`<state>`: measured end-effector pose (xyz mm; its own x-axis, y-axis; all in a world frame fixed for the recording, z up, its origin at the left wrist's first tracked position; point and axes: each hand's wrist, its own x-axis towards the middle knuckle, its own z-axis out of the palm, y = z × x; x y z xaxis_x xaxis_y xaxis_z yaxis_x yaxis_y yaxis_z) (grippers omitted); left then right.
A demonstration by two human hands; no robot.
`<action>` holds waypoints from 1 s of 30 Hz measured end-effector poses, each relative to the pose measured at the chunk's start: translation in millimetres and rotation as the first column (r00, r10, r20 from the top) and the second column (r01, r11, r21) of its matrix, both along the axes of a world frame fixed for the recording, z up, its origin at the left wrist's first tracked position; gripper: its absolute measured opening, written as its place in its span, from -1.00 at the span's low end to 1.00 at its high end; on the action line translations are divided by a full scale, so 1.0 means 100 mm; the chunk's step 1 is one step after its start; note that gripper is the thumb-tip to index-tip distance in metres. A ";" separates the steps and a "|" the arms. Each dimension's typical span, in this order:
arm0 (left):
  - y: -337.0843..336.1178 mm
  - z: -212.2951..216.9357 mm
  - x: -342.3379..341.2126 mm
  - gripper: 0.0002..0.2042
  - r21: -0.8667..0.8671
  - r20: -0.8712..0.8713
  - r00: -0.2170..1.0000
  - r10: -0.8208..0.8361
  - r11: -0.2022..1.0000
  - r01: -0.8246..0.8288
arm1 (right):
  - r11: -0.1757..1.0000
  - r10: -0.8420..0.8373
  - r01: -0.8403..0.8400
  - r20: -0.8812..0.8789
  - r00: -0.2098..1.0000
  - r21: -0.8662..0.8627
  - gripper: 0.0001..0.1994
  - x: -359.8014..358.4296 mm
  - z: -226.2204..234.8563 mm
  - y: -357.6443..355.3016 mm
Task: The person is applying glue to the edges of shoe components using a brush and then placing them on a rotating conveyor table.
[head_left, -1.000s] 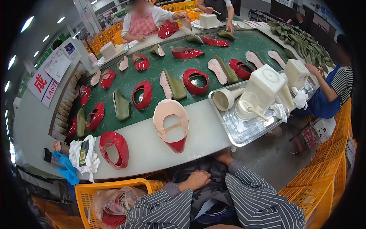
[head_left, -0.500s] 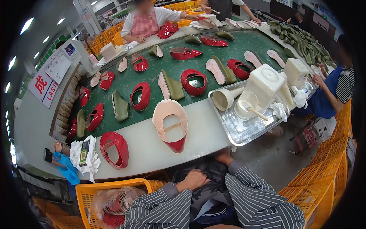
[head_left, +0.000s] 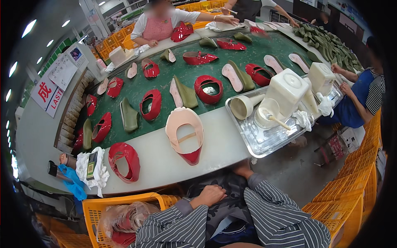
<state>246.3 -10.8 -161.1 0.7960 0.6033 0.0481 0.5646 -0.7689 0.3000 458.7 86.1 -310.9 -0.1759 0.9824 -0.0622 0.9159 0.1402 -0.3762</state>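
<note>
We note the left hand nearest, resting on dark patterned fabric in the lap; its fingers curl, but their undersides are hidden, so we cannot tell how far the grip closes. The right hand shows only in part by the table edge; its grip we cannot tell. Beside the left sleeve we record one yellow crate with one clear bag. On the white ledge, just beyond the hands, lie two uppers: one pink-lined upper, its red pointed toe toward us, long axis running nearly straight away with a slight lean, and one glossy red upper to its left, long axis slanting, near end tipped rightward. To the right, one metal tray carries two white square containers and one pot with one brush. On the green belt we count about ten red uppers among green wedge soles. Three co-workers stand or sit around. Against the earlier frames, the belt pieces sit slightly further left, the ledge uppers and both hands hold their places, and the far co-worker's arm stretches further right, near a blurred red piece on the belt.
</note>
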 end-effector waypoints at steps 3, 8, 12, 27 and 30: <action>-0.01 0.08 0.00 -0.75 -0.007 0.001 1.000 0.007 1.000 -0.007 | 1.000 0.006 -0.006 -0.005 1.000 0.025 -0.47 0.01 -0.06 -0.01; -0.04 0.13 -0.02 -0.77 -0.063 -0.025 0.999 0.042 0.997 -0.043 | 0.996 -0.003 0.007 -0.036 0.999 0.089 -0.49 0.03 -0.11 -0.02; 0.00 -0.01 0.04 -0.70 -0.175 -0.003 0.997 0.078 0.981 -0.077 | 0.991 -0.005 0.010 -0.034 0.999 0.134 -0.50 0.04 -0.17 -0.01; 0.17 -0.15 0.22 -0.34 -0.495 -0.073 0.987 -0.142 0.865 0.087 | 0.994 0.012 -0.008 -0.038 0.999 0.113 -0.51 0.07 -0.18 -0.01; 0.18 -0.13 0.22 -0.38 -0.546 -0.060 0.978 -0.201 0.827 0.136 | 0.989 0.023 -0.020 -0.023 0.999 0.149 -0.51 0.04 -0.14 -0.01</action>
